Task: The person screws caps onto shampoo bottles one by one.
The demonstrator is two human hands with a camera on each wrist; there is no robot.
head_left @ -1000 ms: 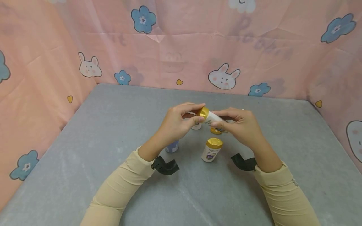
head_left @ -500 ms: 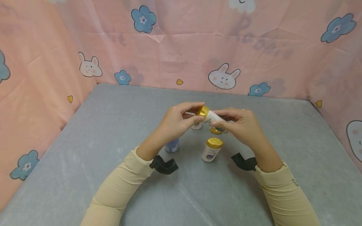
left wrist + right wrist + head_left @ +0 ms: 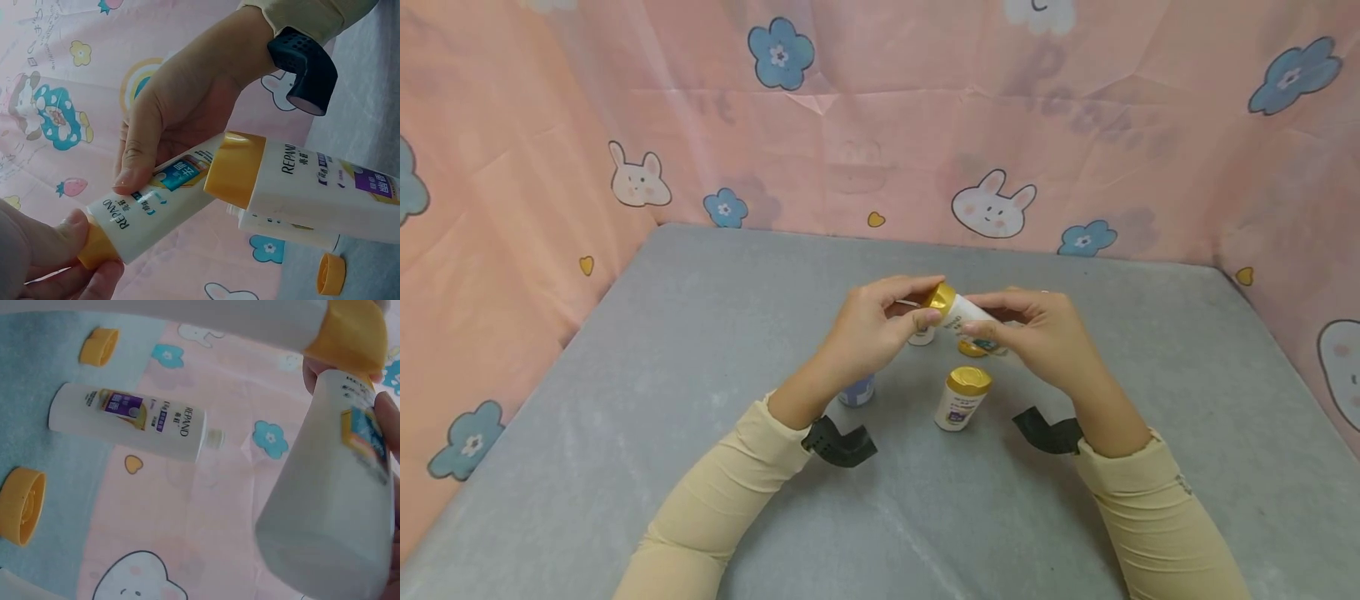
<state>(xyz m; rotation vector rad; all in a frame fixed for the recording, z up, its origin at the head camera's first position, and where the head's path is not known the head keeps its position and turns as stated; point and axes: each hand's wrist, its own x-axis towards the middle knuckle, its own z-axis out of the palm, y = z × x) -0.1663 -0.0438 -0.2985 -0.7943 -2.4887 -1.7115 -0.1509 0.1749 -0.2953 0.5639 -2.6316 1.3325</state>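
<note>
Between both hands a white shampoo bottle point(image 3: 962, 314) with a blue label point(image 3: 178, 174) is held tilted above the table. My left hand point(image 3: 876, 325) pinches its gold cap point(image 3: 942, 297) between thumb and fingers. Round the lower body of the bottle, my right hand point(image 3: 1048, 337) grips with thumb and fingers. The cap sits on the bottle's top end. Nearer to me, a second white bottle point(image 3: 958, 408) with a purple label and gold cap stands upright. Behind the hands, an uncapped bottle point(image 3: 134, 422) shows its bare neck.
Two loose gold caps, a far one point(image 3: 99, 347) and a nearer one point(image 3: 24, 506), lie on the grey table point(image 3: 775, 517). A blue container point(image 3: 857, 390) stands partly hidden behind my left forearm. A pink printed cloth point(image 3: 880, 125) hangs round the table's back and sides.
The held bottle has turned slightly, and more of its blue label shows beside the right thumb. Both hands stay almost in place; the standing bottle has not moved.
</note>
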